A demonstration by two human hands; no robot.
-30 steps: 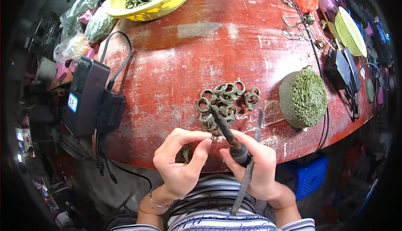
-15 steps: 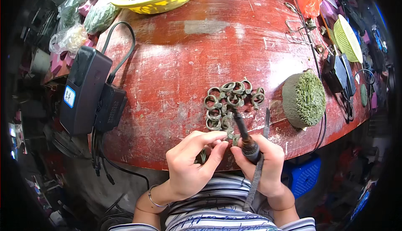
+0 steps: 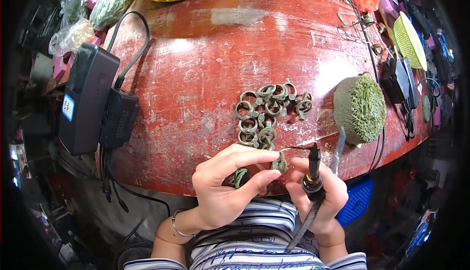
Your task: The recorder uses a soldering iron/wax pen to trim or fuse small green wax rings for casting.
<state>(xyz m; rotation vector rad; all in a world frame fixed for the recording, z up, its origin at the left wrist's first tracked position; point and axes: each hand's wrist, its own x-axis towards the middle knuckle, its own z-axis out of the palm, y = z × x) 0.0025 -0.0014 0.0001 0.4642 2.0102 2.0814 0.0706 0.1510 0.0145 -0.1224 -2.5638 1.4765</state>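
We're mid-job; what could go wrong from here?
The black pen-like tool in the right hand points its thin tip toward the left hand; a slip might jab it or mark the small green piece pinched there. The long grey strip shares the right hand's grip and could bump the textured green block. Loose rings lie just beyond the left hand, so a nudge might scatter them.

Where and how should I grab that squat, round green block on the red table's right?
Probably grip the green block by its smoother grey-green side wall, from the left: this is curved, while the ridged face, turned right, looks uneven. A thin black cable passes on the right; the flat grey strip in your right hand ends near the block's lower left, so aim higher.
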